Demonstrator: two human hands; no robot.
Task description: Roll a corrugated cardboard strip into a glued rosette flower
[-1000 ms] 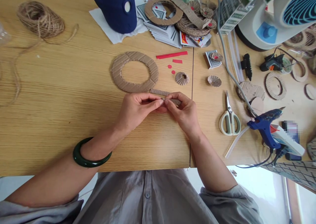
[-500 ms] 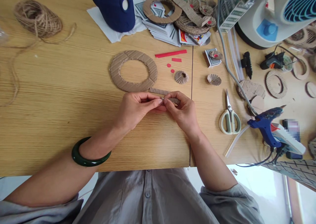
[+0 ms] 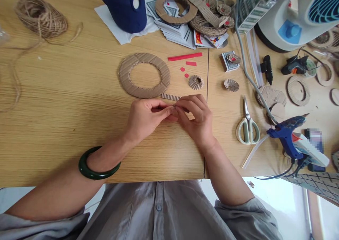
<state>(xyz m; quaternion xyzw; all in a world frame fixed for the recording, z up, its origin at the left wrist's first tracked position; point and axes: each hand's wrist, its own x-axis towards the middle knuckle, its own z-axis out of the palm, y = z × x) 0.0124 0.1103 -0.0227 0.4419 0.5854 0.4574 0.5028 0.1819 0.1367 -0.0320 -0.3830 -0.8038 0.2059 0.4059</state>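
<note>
Head view, the only one: left hand [image 3: 144,118] and right hand [image 3: 197,121] meet at the fingertips, both pinching a small brown piece [image 3: 174,106], mostly hidden, a little in from the middle of the table's [image 3: 53,127] front edge. Corrugated strip [image 3: 171,97] lies just beyond the fingers, toward the far side; can't tell if it joins the held piece.

Risks, my judgement: pinch too hard and the ridges could crush; ease one thumb and the piece could spring open or slip. If glued, fingertips could stick; no glue visible. Right knuckles swinging outward could nudge the pleated rosette [image 3: 196,82], or scatter the loose red dots [image 3: 182,69]. Left fingers pushing away from the front edge could shove the cardboard ring [image 3: 127,77]. Right forearm sweeping toward the table's right side could catch the scissors [image 3: 248,123], or bump the glue gun [image 3: 287,132] near the front edge; burn risk if hot, can't tell.
</note>
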